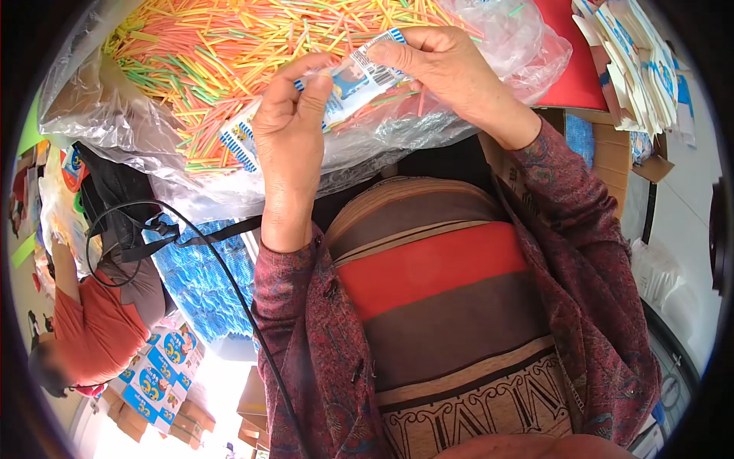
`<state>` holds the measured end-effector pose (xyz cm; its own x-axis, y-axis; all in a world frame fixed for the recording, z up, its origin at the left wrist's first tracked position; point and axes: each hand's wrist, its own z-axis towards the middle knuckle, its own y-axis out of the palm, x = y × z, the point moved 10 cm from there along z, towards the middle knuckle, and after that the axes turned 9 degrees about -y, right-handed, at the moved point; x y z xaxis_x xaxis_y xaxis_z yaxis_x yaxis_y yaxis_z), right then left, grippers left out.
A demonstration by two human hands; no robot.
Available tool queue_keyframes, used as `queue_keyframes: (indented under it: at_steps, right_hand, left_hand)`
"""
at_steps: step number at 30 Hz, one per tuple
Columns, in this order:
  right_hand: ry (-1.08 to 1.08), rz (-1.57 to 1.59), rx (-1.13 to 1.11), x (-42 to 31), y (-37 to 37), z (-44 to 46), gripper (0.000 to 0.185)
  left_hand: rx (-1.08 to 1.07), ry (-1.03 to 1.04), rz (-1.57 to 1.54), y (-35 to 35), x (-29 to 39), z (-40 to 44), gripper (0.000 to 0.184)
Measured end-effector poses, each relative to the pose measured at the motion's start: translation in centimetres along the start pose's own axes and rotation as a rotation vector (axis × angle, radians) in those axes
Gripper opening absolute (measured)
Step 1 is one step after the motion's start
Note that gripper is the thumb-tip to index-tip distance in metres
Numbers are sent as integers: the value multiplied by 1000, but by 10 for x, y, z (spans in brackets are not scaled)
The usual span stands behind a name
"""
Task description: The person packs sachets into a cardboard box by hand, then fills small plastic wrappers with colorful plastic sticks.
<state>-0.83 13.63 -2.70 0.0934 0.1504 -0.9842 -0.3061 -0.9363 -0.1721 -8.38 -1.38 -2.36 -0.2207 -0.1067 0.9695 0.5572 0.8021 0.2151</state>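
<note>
A small blue-and-white printed packet (353,86) with striped ends and a barcode is stretched between my two hands. My left hand (294,130) is closed, with thumb and fingers pinching its left part. At the upper right end, my right hand (451,73) grips the packet with the thumb on top. Another blue-striped packet piece (241,143) shows beside my left hand; whether it joins the held one is hidden. Under both hands lies a heap of thin yellow, orange, pink and green sticks (222,57) in a large clear plastic bag (115,118).
A stack of folded printed cartons (631,65) stands on the red surface (569,53) at the upper right. A black cable (222,264) hangs near my left arm. Blue mesh-like material (202,279) and another person in red (99,329) are at left, above printed boxes (160,379).
</note>
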Motion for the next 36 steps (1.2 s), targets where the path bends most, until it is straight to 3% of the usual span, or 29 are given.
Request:
queue_keyframes:
  at_steps: [1,4,9,13,16,20,25,28,33,36]
  right_hand:
    - [2,-1,2,1,-1,0,27]
    - [-241,-308,-53,-17,-2,2,28]
    - [-80,-116,-60,-8,-13,18,28]
    - [-291,-284,56,-41,-54,30,20]
    - [-581,-884,-187,-54,-23,20,23]
    - [-639,-1099,-301,-44,0,16,25]
    - [-653,-1209,-210,-42,4,17,27]
    - [-522,-1228,-265,-29,3,27,26]
    - [-499,-1243,-333,-28,10,27,22]
    - [-651,-1352,-265,-13,14,26,18]
  left_hand:
    - [-2,-1,-1,0,-1,1,21]
    - [-76,210,492,14,14,1,9]
    - [-40,285,378,4,26,6,5]
    - [87,106,164,-26,19,4,5]
    - [132,52,0,-31,15,3,7]
    - [125,45,10,-32,10,2,9]
    - [125,32,-4,-33,8,2,7]
    - [88,38,-1,-29,5,3,5]
    - [82,34,-1,-24,5,2,4]
    - [72,16,-10,-23,3,3,5]
